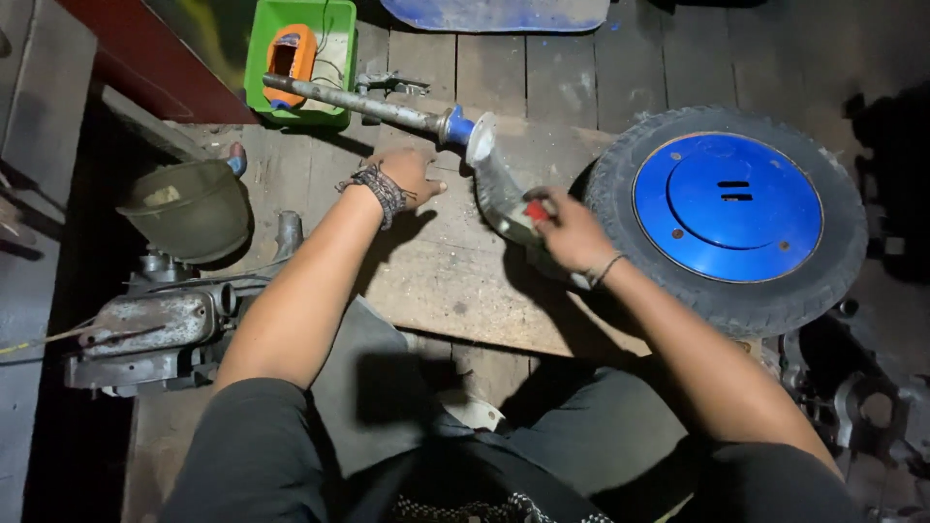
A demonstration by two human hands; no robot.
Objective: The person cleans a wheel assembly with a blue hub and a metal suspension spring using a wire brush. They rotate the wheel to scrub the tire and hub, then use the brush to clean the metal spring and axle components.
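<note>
A long grey metal part (489, 174) lies on a wooden board (446, 281); it has a thin shaft reaching up-left, a blue collar and a curved, wider lower end. My right hand (572, 232) presses on that curved end and grips a small red object (536, 210) against it. My left hand (407, 174), with a braided wristband, rests palm-down on the board just left of the part, fingers apart and holding nothing.
A tyre with a blue wheel disc (727, 208) lies right of the board. A green tray (295, 63) with an orange tool sits at the top. A dark bowl (189, 208) and a rusty engine block (155, 334) stand on the left.
</note>
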